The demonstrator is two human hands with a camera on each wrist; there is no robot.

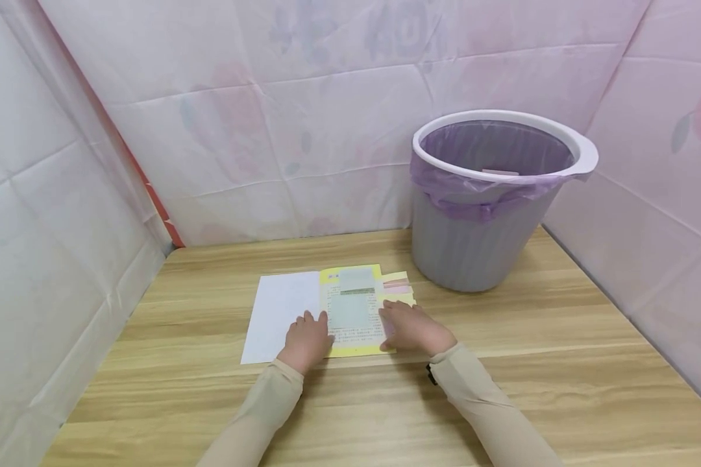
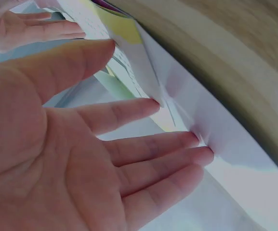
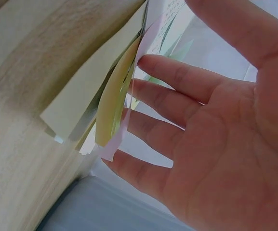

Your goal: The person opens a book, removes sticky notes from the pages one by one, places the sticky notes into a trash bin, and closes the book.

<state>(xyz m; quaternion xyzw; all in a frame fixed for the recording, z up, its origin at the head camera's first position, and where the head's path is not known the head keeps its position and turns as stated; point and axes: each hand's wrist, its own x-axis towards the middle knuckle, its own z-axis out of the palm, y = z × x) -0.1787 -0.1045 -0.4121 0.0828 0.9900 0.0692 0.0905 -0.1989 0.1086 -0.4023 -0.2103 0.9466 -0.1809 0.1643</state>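
Note:
A thin book lies open on the table, with a blank white page (image 1: 280,318) at left and a yellow-bordered printed page (image 1: 359,337) at right. Pale green sticky notes (image 1: 350,311) cover part of the print. Yellow and pink paper tabs (image 1: 396,285) stick out past the right edge, fanned apart in the right wrist view. Near the book's middle fold rests my left hand (image 1: 306,339), its fingertips touching the paper. My right hand (image 1: 411,329) lies at the page's right edge, straight fingers against a pink tab (image 3: 112,147). Neither hand grips anything.
Behind and to the right stands a grey bin (image 1: 467,240) with a white rim and a purple bag (image 1: 473,204) folded over it. A pinkish piece (image 1: 500,172) shows inside. Patterned cloth walls (image 1: 327,143) enclose the wooden table (image 1: 198,395) at the back and sides.

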